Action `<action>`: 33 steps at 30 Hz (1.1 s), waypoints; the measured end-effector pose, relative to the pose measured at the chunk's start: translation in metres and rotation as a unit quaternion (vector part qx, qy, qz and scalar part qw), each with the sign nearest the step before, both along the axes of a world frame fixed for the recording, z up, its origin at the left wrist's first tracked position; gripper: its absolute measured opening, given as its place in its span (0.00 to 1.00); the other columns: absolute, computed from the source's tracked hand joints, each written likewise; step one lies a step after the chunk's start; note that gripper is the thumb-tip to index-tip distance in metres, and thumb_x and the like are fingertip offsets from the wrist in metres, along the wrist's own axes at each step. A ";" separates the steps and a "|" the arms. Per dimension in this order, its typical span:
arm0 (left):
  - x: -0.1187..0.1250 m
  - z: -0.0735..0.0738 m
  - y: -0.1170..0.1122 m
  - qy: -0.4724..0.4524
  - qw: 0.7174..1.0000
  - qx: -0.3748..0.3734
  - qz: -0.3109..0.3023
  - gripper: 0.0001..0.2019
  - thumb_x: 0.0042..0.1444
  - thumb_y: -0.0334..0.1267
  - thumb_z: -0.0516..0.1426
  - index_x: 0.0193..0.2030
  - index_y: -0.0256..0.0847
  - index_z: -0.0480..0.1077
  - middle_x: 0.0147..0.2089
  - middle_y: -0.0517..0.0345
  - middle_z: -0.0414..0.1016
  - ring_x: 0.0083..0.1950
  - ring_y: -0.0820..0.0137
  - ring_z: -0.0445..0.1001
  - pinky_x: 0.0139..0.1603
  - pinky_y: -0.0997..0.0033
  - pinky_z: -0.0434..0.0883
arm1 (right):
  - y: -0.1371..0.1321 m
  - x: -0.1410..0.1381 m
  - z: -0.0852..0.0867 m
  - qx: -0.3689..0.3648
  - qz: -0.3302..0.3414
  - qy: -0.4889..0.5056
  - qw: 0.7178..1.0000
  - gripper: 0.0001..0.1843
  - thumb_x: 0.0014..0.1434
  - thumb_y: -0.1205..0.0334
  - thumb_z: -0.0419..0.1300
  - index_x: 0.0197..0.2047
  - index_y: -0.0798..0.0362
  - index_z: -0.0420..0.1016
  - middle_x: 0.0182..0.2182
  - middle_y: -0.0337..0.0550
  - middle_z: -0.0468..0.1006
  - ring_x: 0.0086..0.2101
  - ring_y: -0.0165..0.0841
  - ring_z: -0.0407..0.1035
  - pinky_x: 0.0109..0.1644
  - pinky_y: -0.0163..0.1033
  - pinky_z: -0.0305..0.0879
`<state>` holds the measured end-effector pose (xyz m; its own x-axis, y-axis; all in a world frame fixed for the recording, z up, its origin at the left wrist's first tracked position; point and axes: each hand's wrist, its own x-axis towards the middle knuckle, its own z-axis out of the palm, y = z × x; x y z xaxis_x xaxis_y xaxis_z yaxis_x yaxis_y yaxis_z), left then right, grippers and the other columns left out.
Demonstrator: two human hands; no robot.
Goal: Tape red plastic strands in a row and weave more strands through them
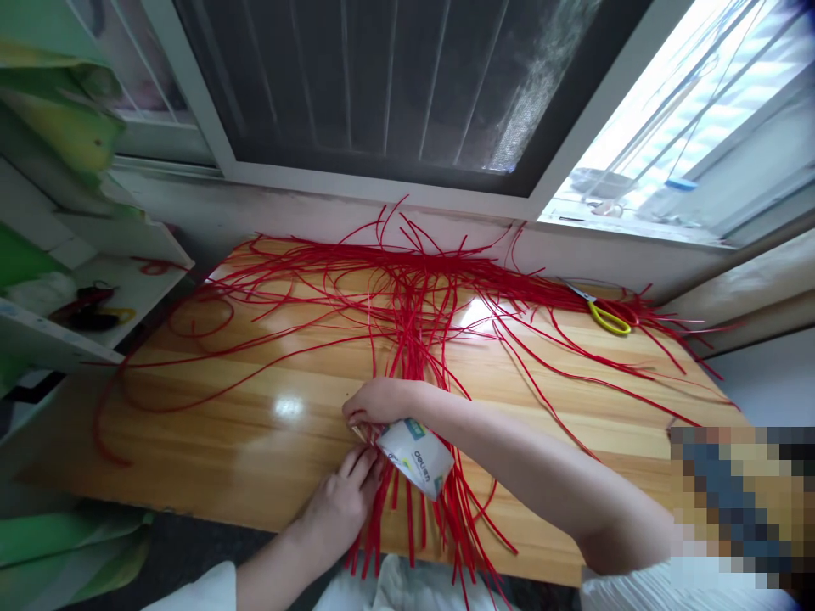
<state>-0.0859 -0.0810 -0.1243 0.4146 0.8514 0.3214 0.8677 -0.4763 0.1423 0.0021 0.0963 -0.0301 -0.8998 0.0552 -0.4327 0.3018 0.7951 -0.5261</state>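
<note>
My right hand (382, 403) reaches across the strips, its fingers curled down and pinched at the left end of a small white printed package (417, 458). Just below it, my left hand (353, 492) has its fingers bent together against the same end. Something small and pale shows between the hands, too small to name. The package lies tilted on a bundle of long red strips (413, 339), which runs under my right wrist toward the front edge. Loose strip ends fan out below the hands.
More red strips (446, 265) are heaped along the back of the wooden table (267, 458). Yellow-handled scissors (609, 319) lie at the back right. A white shelf (153, 288) stands at the left, beside a green curtain (64, 110). The window frame (382, 187) rises behind.
</note>
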 end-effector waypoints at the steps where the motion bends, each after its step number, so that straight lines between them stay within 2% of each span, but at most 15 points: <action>1: 0.000 0.000 -0.001 0.006 1.000 0.007 0.002 0.18 0.59 0.27 0.43 0.53 0.39 0.65 0.49 0.48 0.70 0.53 0.60 0.65 0.40 0.65 0.74 | 0.001 0.000 -0.001 0.006 0.002 0.007 1.000 0.11 0.62 0.63 0.50 0.37 0.54 0.73 0.28 0.40 0.76 0.27 0.27 0.64 0.31 0.31 0.54; 7: -0.003 0.007 0.000 0.035 0.998 0.047 -0.011 0.18 0.58 0.27 0.44 0.52 0.37 0.66 0.43 0.48 0.72 0.45 0.62 0.67 0.46 0.61 0.69 | 0.003 0.001 -0.004 0.059 0.030 0.034 0.997 0.12 0.62 0.61 0.49 0.40 0.54 0.73 0.34 0.43 0.77 0.30 0.29 0.66 0.31 0.32 0.55; 10: -0.004 0.009 0.001 0.040 0.997 0.061 -0.009 0.17 0.59 0.28 0.44 0.51 0.37 0.67 0.43 0.48 0.72 0.46 0.61 0.66 0.48 0.61 0.67 | 0.000 -0.003 0.000 0.109 0.051 0.039 0.992 0.13 0.63 0.59 0.49 0.42 0.52 0.73 0.37 0.45 0.77 0.34 0.31 0.68 0.32 0.34 0.55; 13: -0.004 0.008 0.001 0.032 0.997 0.065 -0.003 0.17 0.59 0.28 0.44 0.51 0.38 0.67 0.46 0.49 0.71 0.50 0.61 0.65 0.49 0.62 0.66 | -0.002 -0.006 0.006 0.140 0.067 0.023 0.988 0.13 0.63 0.59 0.49 0.42 0.51 0.73 0.38 0.44 0.77 0.35 0.32 0.69 0.31 0.34 0.53; 19: -0.003 0.007 0.002 0.023 0.997 0.073 0.006 0.16 0.60 0.30 0.45 0.51 0.38 0.67 0.53 0.48 0.68 0.60 0.58 0.57 0.49 0.62 0.69 | -0.001 -0.013 0.013 0.143 0.098 -0.025 0.985 0.12 0.62 0.59 0.50 0.38 0.51 0.74 0.35 0.42 0.77 0.30 0.30 0.67 0.27 0.35 0.50; 25: -0.004 0.008 0.002 0.029 0.997 0.074 0.004 0.15 0.60 0.31 0.46 0.49 0.38 0.68 0.51 0.46 0.68 0.61 0.55 0.57 0.48 0.59 0.71 | 0.002 -0.016 0.006 0.139 0.120 -0.024 0.983 0.12 0.62 0.57 0.50 0.39 0.51 0.74 0.34 0.41 0.78 0.29 0.29 0.67 0.26 0.35 0.49; 33: -0.003 0.005 0.005 -0.006 0.997 0.074 0.007 0.13 0.60 0.32 0.47 0.48 0.38 0.68 0.51 0.45 0.67 0.60 0.55 0.59 0.42 0.62 0.75 | -0.001 -0.015 0.010 0.146 0.100 -0.036 0.984 0.12 0.62 0.58 0.51 0.39 0.52 0.74 0.35 0.44 0.78 0.31 0.31 0.69 0.28 0.34 0.52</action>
<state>-0.0894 -0.0763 -0.1196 0.3987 0.7999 0.4486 0.8730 -0.4809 0.0815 -0.0131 0.0955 -0.0199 -0.8734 0.0122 -0.4868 0.1520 0.9566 -0.2488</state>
